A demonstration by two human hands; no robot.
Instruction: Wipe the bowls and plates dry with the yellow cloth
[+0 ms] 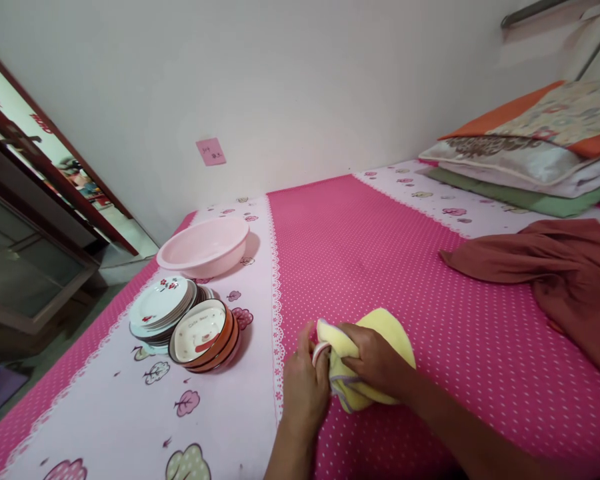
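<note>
One left hand (304,380) is counted at six o'clock; at five, one right hand (377,357) and one yellow cloth (391,330); at eight, one plate stack (159,303) and at least three bowls (200,333); at nine, one basin (205,245); at ten, one note (211,152); at two, one cushion pile (535,157); at three, one brown garment (555,273).

Left forearm (293,437): bare, extended from the bottom edge near the centre, held steeply upright. Left hand (304,377): placed at lower centre, its back shown, one finger raised toward the top, remaining fingers partly hidden. Right forearm (460,417): bare, slanted from the lower right corner up toward the centre. Right hand (375,353): set just beside the left, fingers curled in a grip, pointed leftward.
</note>
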